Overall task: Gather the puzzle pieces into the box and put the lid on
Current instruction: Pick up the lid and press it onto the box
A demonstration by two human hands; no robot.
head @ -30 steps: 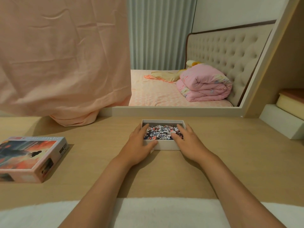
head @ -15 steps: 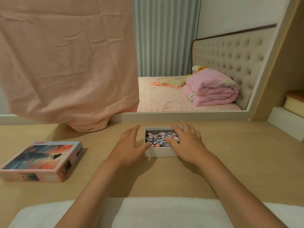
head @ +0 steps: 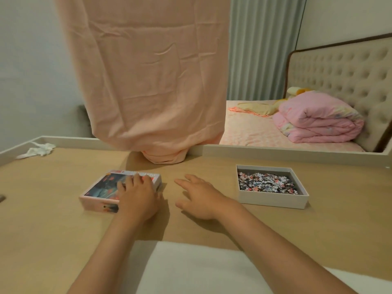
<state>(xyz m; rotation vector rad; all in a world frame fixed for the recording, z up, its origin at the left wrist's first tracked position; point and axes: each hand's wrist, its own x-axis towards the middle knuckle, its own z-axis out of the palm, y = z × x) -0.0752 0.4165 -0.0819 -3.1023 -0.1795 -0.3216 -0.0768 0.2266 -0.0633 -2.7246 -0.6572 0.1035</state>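
Note:
The white box (head: pixel 272 200) stands open on the wooden table at the right, with a heap of small puzzle pieces (head: pixel 266 181) inside it. Its lid (head: pixel 101 187), printed with an orange and teal picture, lies flat on the table to the left. My left hand (head: pixel 137 195) covers the lid's near right corner, fingers over the top and thumb at the right side. My right hand (head: pixel 200 198) is just above the bare table between lid and box, fingers apart and holding nothing.
A peach cloth (head: pixel 148 81) hangs down to the table's far edge behind the lid. A crumpled white tissue (head: pixel 37 151) lies at the far left corner. A low white rim (head: pixel 275 150) borders the table's back. White padding (head: pixel 191 270) runs along the near edge.
Both hands left the box and moved left. My left hand now sits on the lid. The camera view swung left, so the box appears at the right.

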